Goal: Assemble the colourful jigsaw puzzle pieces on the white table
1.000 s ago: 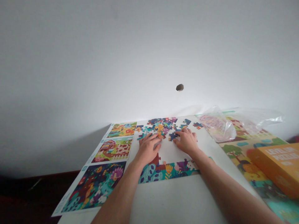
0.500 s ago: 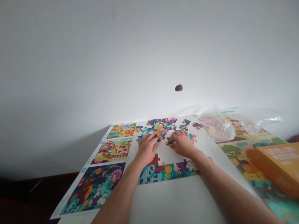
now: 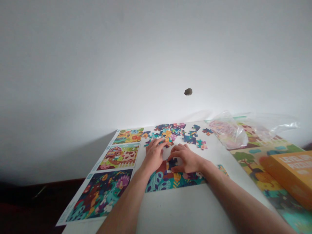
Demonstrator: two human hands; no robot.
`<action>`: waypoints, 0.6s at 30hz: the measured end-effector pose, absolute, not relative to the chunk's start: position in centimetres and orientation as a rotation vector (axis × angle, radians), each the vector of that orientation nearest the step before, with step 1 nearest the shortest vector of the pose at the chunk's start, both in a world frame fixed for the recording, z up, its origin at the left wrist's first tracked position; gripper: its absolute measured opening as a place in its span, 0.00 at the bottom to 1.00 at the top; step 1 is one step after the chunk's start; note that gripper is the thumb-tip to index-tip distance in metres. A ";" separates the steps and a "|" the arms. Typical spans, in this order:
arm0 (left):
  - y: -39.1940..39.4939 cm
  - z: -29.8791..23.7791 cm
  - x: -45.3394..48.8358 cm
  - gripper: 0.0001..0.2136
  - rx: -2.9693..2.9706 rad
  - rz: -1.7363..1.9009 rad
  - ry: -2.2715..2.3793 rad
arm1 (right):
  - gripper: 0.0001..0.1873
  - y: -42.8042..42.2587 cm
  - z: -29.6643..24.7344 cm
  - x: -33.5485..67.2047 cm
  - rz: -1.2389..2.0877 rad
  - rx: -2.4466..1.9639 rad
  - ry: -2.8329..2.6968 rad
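At the far edge of the assembled puzzle strip (image 3: pixel 176 179), we are pinching a dark-blue jigsaw piece (image 3: pixel 172 162), likely light, stiff card best held edgewise, in our right hand (image 3: pixel 185 158), our left hand (image 3: pixel 154 153) resting by loose jigsaw pieces (image 3: pixel 167 133) beyond, grip unclear.

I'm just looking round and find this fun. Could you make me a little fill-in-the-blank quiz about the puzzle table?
1. The right hand has a dark blue puzzle piece in its grip, between fingers and ____.
2. The printed sheet on the person's left shows ____ separate pictures.
3. The orange box sits on the person's ____ side.
4. The large flower on the joined strip of pieces has ____ petals in color.

Missing words: thumb; three; right; yellow.
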State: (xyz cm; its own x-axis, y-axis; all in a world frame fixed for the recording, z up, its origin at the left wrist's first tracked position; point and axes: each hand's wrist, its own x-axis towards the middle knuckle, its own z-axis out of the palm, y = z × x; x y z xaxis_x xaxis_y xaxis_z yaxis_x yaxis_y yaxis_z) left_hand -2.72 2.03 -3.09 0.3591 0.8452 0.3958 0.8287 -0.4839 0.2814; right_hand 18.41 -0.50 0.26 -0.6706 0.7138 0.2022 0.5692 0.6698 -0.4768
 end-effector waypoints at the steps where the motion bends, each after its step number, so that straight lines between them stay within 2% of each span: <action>1: 1.9 -2.7 -2.7 0.22 2.573 0.784 1.579 | 0.17 -0.5 0.3 18.4 0.540 -1.005 -2.504; 7: 0.5 -0.2 -3.1 0.11 2.673 0.676 1.394 | 0.16 0.2 -0.3 19.0 0.502 -1.150 -2.409; 11: 0.4 0.0 -3.5 0.13 2.662 0.537 1.296 | 0.13 0.5 -0.8 19.0 0.486 -1.178 -2.381; 18: 0.7 -0.4 -3.7 0.09 2.643 0.503 1.297 | 0.13 0.2 -0.5 18.9 0.482 -1.198 -2.391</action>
State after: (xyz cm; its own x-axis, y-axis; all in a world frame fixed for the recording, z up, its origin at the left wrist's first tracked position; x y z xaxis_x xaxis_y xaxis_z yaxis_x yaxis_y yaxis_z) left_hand -3.70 0.65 -0.38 0.5687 0.7900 0.2293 0.7380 -0.6131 0.2819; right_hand 18.87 0.20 -0.49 -0.5397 0.8145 0.2129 0.6683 0.5683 -0.4800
